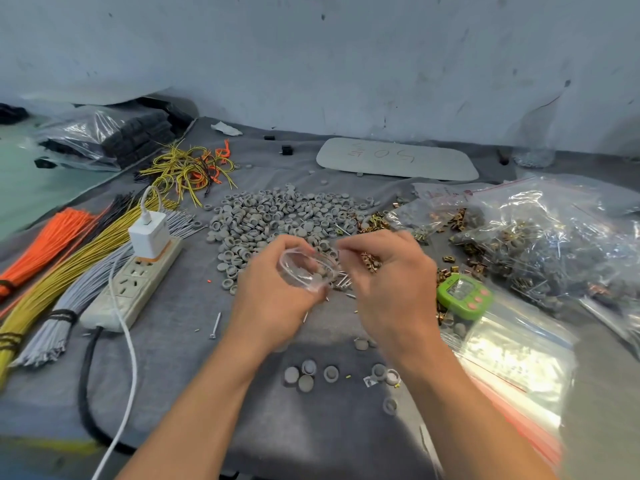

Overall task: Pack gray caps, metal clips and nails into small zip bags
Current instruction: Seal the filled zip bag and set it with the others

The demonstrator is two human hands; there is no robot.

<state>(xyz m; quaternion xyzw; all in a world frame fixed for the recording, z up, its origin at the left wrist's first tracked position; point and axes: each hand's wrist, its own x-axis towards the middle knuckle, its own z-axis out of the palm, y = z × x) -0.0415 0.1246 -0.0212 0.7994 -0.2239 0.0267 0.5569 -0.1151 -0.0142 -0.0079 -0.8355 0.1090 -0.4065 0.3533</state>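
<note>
Zip bag [304, 268], small and clear, sits mid-frame, gripped by the left hand [273, 289]; the right hand [391, 278] at its 3 o'clock curls blurred fingers toward the bag's mouth, whether holding anything I cannot tell. Gray caps [277, 216] heap at 12 o'clock, metal clips [374, 220] at 1 o'clock

Desk [180, 358] covered with gray cloth. Centre: big heap of gray caps [277, 216], few loose ones near front edge. Right of heap: metal clips [372, 220], nails [341, 282], green timer [464, 297], clear bags [554, 244] full of parts. Left: power strip [135, 282] with white charger [149, 235] plugged in, wire bundles [69, 268] in orange, yellow, gray. Back: white board [398, 159].
</note>
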